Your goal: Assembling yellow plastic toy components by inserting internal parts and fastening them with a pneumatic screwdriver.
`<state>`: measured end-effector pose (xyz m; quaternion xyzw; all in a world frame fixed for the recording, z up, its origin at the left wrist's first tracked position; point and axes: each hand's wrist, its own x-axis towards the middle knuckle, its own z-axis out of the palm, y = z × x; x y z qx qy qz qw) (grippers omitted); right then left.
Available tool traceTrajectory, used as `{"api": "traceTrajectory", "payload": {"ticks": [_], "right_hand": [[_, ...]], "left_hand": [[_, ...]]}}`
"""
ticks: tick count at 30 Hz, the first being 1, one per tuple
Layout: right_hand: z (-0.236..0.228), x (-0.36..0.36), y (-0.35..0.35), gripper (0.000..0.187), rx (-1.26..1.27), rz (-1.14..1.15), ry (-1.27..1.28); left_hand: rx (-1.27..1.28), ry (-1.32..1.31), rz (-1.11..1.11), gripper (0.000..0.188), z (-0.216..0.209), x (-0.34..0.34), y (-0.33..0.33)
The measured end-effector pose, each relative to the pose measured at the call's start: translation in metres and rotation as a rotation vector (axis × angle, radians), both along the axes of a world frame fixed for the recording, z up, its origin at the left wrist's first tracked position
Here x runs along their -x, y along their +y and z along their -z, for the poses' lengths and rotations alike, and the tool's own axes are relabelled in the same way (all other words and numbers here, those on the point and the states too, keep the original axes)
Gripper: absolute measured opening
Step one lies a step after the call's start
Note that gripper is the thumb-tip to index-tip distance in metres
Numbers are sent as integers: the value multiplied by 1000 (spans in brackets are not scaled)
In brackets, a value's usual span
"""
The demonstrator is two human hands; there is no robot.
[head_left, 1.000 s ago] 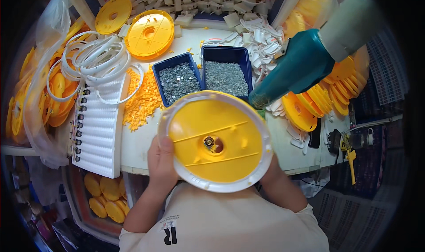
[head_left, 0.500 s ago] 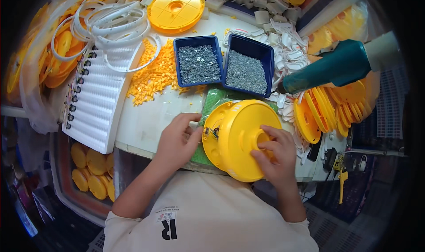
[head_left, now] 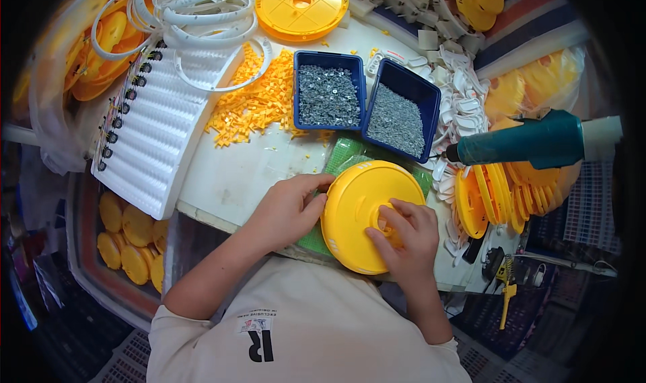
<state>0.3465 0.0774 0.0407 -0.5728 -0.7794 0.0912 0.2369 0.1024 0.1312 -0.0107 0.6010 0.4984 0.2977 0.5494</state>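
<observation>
Yellow round plastic case [head_left: 353,198]: between the two hands at the front of the white table [head_left: 225,178]; on or just above the flat green mat [head_left: 344,149], I cannot tell which; its knob with a hole faces up
Left hand [head_left: 286,211]: at the left edge of the case; thumb and pointing finger bent toward the rim; I cannot tell if they pinch it
Right hand [head_left: 412,238]: thumb and fingers pinching the knob in the middle of the case
Blue plastic bins: two, just past the case; the left bin [head_left: 330,61] has shiny little metal bits; the right bin [head_left: 408,82] has small grey metal bits
In the way: teal power tool [head_left: 538,142] hanging on the right; it hides some of the yellow plastic discs [head_left: 471,201] and points at the heap of white plastic parts [head_left: 464,107]
Left side: pile of small yellow plastic bits [head_left: 249,117]; ridged white foam tray [head_left: 158,110]; thin white plastic rings [head_left: 208,34] lying partly over both
Far side: big flat yellow disc [head_left: 279,13]; pale square blocks [head_left: 404,10] beside it
</observation>
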Motion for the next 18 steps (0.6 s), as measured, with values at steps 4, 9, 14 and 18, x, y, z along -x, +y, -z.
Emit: {"api": "traceTrajectory", "payload": {"ticks": [4,9,14,18], "right_hand": [[-4,1,2,36,-30,-40,-100],[0,3,3,37,-24,-73,-137],[1,0,3,37,-21,-94,-159],[8,-4,2,38,-30,-95,-127]], "left_hand": [[-5,-19,20,37,1,0,2],[-8,-33,23,37,1,2,2],[-21,-23,22,38,-2,0,2],[-38,9,31,37,-4,-1,1]]}}
